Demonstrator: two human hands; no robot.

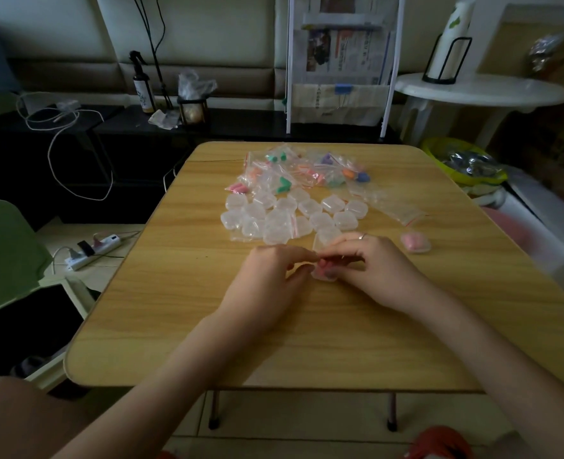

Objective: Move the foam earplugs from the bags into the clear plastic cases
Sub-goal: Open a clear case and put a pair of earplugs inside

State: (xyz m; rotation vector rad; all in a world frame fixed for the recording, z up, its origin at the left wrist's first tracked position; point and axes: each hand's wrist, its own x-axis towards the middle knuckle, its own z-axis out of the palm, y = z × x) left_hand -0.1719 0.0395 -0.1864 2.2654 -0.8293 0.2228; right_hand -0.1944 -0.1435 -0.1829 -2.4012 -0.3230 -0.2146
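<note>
Pink earplugs (324, 268), green, orange, purple ones in clear red-striped bags (294, 170), pale wood-grain table (207, 309).

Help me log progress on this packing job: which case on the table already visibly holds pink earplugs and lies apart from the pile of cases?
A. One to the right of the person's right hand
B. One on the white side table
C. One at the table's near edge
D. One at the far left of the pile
A: a clear case with pink earplugs lies alone on the wooden table, just right of the right hand.
</note>
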